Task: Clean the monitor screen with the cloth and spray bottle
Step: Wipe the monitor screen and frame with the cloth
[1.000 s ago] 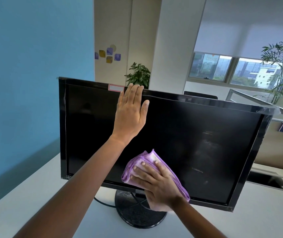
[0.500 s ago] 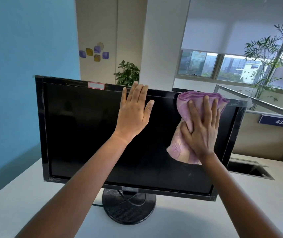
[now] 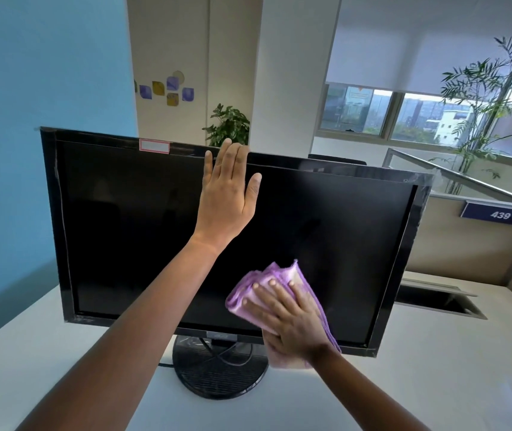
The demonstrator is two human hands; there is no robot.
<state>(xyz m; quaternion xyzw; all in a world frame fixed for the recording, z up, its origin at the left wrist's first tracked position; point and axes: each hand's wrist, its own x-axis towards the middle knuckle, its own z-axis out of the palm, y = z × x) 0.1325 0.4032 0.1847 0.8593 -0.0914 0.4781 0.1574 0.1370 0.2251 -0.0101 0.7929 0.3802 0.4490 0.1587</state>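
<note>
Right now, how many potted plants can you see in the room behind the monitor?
2. One leafy plant stands just above the monitor's top edge, beside the white column. A taller palm-like plant stands by the window at right. Others may be hidden.

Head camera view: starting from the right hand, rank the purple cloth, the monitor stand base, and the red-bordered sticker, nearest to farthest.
1. Purple cloth, pressed under the right hand on the lower screen.
2. Monitor stand base, just below-left on the desk.
3. Red-bordered sticker, on the top bezel, upper left.
</note>
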